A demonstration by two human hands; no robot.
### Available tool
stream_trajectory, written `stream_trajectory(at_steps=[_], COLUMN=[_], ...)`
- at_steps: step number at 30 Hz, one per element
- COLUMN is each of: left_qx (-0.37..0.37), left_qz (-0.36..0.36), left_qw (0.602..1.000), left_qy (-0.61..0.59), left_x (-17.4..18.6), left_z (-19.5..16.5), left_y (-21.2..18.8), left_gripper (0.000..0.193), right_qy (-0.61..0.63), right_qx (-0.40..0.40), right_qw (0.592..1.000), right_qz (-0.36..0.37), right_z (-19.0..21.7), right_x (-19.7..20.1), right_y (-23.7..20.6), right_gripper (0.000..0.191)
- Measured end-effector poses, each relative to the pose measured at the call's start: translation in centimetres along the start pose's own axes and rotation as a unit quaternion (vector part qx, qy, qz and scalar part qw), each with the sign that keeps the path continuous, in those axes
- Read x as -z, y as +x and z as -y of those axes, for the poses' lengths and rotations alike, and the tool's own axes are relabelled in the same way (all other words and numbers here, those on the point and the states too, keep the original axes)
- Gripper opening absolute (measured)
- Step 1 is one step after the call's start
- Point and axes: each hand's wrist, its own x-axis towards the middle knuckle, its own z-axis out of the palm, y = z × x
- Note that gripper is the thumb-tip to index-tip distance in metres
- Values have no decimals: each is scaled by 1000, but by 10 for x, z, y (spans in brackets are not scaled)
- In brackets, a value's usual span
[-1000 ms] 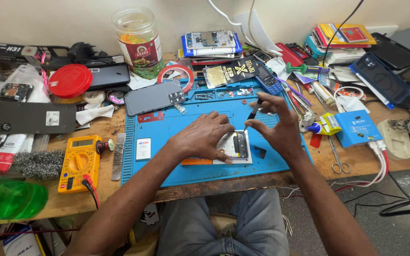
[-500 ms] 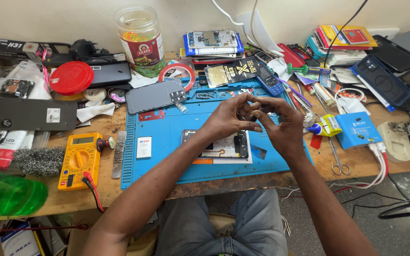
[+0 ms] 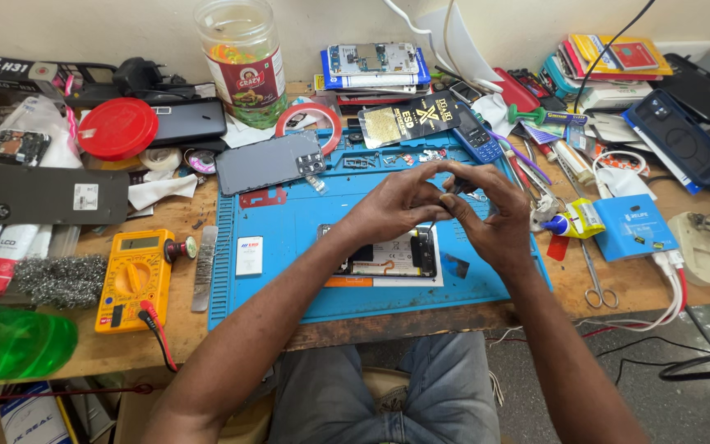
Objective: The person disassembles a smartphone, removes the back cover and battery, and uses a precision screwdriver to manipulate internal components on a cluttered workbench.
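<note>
Green translucent plastic point(image 3: 6, 341) lies at far left, beside one yellow multimeter point(image 3: 135, 279) with red and black leads. One red lid point(image 3: 117, 129) and one plastic jar point(image 3: 242, 57) stand behind them.

At centre is one blue silicone repair mat point(image 3: 273, 279). It carries one grey phone back cover point(image 3: 269, 162) at its upper left and one opened phone point(image 3: 396, 255) in the middle.

A second ago both hands lay low on the opened phone. Now I count two hands raised just above it, fingertips meeting. I judge the work has moved off the board to whatever is pinched between them.

The left hand point(image 3: 400, 201) has its fingers curled, thumb and forefinger closed on a small dark piece point(image 3: 454, 187). The right hand point(image 3: 491, 222) pinches the same piece from the other side. I cannot tell what the piece is.

One pair of scissors point(image 3: 593, 284) and one blue box point(image 3: 638, 228) lie at right.
</note>
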Motion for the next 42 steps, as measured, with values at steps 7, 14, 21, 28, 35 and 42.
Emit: stream_trajectory(at_steps=[7, 14, 21, 28, 35, 42], left_qx=[-9, 80, 11, -23, 47, 17], left_qz=[-5, -54, -46, -29, -17, 9], left_qw=[994, 981, 987, 984, 970, 952], left_qy=[106, 166, 152, 172, 240, 305], left_x=[1, 0, -3, 0, 7, 17], left_z=[-9, 0, 3, 3, 3, 6], left_y=[1, 2, 3, 2, 0, -11], left_gripper=[78, 78, 73, 67, 39, 13], right_qy=[125, 60, 47, 57, 83, 161], right_qx=[-54, -10, -1, -1, -24, -33], right_qw=[991, 998, 999, 998, 996, 986], right_qz=[-16, -3, 3, 19, 27, 11], right_z=[-13, -14, -11, -11, -13, -16], right_x=[-6, -2, -5, -4, -5, -2], right_y=[-15, -19, -21, -22, -23, -23], right_gripper=[50, 60, 70, 76, 82, 93])
